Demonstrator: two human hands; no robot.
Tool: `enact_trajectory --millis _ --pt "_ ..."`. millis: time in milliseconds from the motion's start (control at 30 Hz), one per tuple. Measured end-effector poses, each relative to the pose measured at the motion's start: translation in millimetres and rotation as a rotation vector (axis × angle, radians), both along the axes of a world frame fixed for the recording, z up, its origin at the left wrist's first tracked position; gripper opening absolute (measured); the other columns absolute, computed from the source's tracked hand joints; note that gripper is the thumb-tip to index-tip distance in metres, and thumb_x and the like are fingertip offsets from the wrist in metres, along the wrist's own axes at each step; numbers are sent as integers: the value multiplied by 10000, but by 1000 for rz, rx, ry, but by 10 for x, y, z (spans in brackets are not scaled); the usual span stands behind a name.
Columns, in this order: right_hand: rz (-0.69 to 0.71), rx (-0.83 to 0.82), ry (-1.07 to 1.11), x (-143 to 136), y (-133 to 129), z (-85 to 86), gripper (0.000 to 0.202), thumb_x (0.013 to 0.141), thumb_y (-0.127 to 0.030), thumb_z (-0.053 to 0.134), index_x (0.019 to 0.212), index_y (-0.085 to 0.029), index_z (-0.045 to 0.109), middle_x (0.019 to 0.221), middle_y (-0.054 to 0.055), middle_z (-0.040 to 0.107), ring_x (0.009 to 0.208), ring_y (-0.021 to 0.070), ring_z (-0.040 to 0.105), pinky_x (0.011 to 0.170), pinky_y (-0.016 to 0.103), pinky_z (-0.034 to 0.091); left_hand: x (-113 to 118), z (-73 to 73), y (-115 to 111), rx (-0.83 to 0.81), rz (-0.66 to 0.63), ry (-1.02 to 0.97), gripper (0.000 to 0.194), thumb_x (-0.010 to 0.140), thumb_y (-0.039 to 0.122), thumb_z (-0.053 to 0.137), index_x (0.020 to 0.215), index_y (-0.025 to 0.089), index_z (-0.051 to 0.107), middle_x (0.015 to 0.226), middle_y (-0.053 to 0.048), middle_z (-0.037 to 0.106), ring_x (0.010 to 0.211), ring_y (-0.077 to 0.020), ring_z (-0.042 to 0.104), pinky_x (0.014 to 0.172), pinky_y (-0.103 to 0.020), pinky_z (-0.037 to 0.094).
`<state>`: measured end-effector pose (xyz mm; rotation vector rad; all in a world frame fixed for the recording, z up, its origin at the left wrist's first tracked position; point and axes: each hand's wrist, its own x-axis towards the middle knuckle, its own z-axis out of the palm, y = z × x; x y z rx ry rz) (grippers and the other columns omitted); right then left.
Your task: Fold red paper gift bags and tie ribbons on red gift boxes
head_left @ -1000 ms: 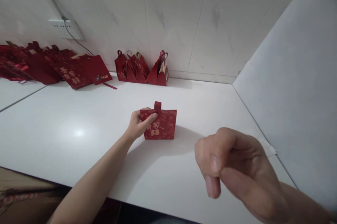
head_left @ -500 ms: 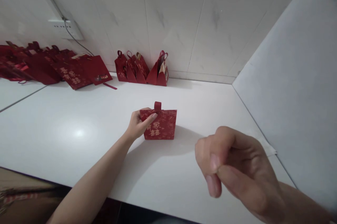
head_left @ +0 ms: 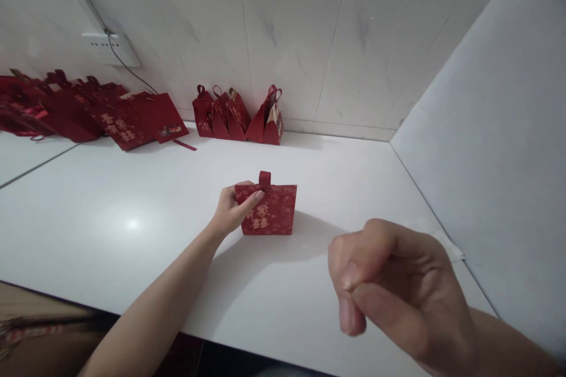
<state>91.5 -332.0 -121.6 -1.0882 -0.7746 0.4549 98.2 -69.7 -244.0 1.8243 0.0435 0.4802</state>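
A small red box (head_left: 276,212) with gold lettering and a ribbon loop (head_left: 265,179) on top stands upright on the white table (head_left: 145,182). My left hand (head_left: 236,209) holds its upper left edge, thumb across the front near the loop, the other fingers mostly hidden behind. Nearer the camera on the right, my right hand (head_left: 375,282) is raised above the table, apart from the box. Its thumb and index fingertips are pinched together, and whatever may be between them is too small to make out.
Several folded red boxes (head_left: 239,117) with loops stand against the tiled wall. More red bags and cards (head_left: 119,120) lie at the far left under a wall socket (head_left: 112,49) with a cable. A pale panel (head_left: 495,129) rises on the right.
My right hand's pinched fingertips have shifted slightly left, and the hand has turned a little. My left hand and the red box look unchanged.
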Motion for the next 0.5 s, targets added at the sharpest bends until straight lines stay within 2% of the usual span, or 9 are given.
enact_trajectory --millis 500 --pt "-48 -9 -55 7 -3 -9 210 736 -28 606 735 -237 580 498 -51 560 451 100 541 431 214 442 8 -17 7 -24 2 -7 309 802 401 685 674 144 569 623 -10 524 552 -117 506 505 -230 414"
